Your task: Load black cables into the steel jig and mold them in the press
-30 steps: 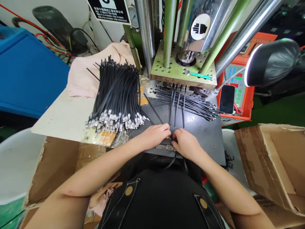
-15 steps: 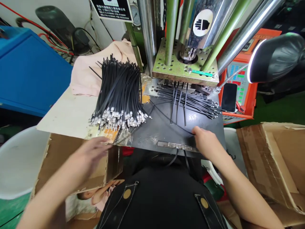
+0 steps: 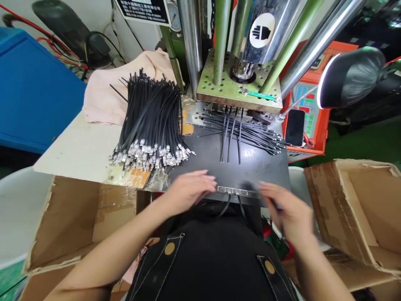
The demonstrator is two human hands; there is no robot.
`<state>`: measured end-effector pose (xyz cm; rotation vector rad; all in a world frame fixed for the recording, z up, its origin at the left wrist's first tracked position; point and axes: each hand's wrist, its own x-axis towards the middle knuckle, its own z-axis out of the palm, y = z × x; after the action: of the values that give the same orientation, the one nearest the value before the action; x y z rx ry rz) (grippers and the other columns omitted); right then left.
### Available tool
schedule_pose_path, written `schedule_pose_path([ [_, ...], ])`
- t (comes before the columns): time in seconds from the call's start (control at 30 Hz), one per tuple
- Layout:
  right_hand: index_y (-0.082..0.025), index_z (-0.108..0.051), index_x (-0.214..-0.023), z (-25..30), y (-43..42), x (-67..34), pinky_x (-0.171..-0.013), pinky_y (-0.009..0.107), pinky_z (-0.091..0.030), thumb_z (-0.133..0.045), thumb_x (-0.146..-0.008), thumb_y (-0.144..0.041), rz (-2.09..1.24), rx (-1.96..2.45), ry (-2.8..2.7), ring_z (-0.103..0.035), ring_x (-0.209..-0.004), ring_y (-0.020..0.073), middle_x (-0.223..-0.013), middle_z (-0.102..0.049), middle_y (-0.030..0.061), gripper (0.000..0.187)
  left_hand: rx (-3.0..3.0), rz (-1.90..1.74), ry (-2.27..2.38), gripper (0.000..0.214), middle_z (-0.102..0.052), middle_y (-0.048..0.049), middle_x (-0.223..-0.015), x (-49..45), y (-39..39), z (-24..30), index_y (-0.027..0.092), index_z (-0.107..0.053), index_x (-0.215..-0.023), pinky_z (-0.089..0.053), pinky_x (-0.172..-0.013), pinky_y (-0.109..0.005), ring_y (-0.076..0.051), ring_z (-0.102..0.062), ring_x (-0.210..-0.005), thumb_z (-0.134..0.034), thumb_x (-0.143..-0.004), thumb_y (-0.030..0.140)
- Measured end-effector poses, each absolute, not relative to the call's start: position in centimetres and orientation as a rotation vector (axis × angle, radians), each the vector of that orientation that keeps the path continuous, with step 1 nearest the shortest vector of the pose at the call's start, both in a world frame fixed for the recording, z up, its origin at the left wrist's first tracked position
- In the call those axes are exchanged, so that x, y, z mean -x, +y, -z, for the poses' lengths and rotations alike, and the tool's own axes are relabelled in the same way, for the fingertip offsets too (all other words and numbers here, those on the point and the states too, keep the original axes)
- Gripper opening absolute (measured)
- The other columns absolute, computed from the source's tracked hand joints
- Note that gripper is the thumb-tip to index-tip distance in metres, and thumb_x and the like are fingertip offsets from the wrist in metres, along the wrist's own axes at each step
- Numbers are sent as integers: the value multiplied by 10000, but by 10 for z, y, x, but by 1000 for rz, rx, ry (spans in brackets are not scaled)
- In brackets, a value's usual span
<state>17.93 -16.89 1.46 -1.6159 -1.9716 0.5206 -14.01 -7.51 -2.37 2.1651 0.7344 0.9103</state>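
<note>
My left hand (image 3: 192, 189) is over the front edge of the dark work plate (image 3: 200, 161), covering the left end of a slim metal slotted strip (image 3: 233, 191). Its fingers are loosely bent with nothing visible in them; whether they touch the strip is hidden. My right hand (image 3: 288, 211), smeared by motion, is closed on a thin black cable tie-like strap to the right of the slotted strip. The strap's blurred end is near the slotted strip's right end. Two black straps (image 3: 240, 205) hang from the slotted strip towards my apron.
A big bundle of black straps with pale ends (image 3: 150, 121) lies left. More loose straps (image 3: 250, 133) lie under the green press plate (image 3: 213, 90). A lamp (image 3: 347, 79) and phone (image 3: 295, 127) are right; cardboard boxes (image 3: 326, 209) flank the bench.
My left hand has moved right, from above the left box to the slotted strip. My right hand has moved right and down, drawing its strap off the work plate. The view has shifted slightly.
</note>
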Motion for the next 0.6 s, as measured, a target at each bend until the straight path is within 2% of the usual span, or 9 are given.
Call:
schedule_pose_path([
  [0.1, -217, -660, -866, 12, -161, -141, -788, 321, -607, -543, -926, -139, -656, 1555, -1828, -714, -840, 187, -899, -732, 51, 154, -2139, -733, 636, 150, -737, 17, -851, 102, -86, 44, 198, -649, -898, -523, -1014, -372, -131, -713, -906, -523, -932, 124],
  [0.17, -214, -645, -864, 18, -158, -135, -763, 302, -606, -531, -932, -129, -665, 1538, -1849, -714, -826, 180, -880, -730, 50, 158, -2113, -651, 691, 130, -714, 8, -815, 99, -89, 45, 193, -623, -865, -535, -962, -352, -128, -699, -824, -522, -919, 131],
  [0.33, -184, -636, -932, 9, -160, -139, -849, 386, -573, -473, -945, -83, -522, 1470, -2281, -676, -956, 233, -935, -717, 86, 193, -2237, -488, 728, 174, -610, 14, -709, 98, -86, 25, 193, -544, -829, -529, -790, -282, -125, -574, -651, -441, -860, 57],
  [0.47, -173, -628, -934, 14, -158, -141, -861, 379, -558, -467, -948, -73, -572, 1394, -2266, -649, -931, 217, -895, -700, 77, 190, -2373, -524, 717, 203, -601, 12, -723, 90, -86, 17, 192, -529, -875, -519, -854, -311, -134, -549, -654, -395, -873, 40],
  [0.6, -166, -602, -1145, 32, -157, -153, -921, 434, -523, -506, -939, -117, -608, 1429, -2173, -585, -1032, 236, -1046, -654, 110, 233, -2404, -382, 699, 191, -619, 12, -756, 91, -87, 17, 190, -527, -891, -517, -914, -330, -136, -588, -690, -405, -885, 44],
])
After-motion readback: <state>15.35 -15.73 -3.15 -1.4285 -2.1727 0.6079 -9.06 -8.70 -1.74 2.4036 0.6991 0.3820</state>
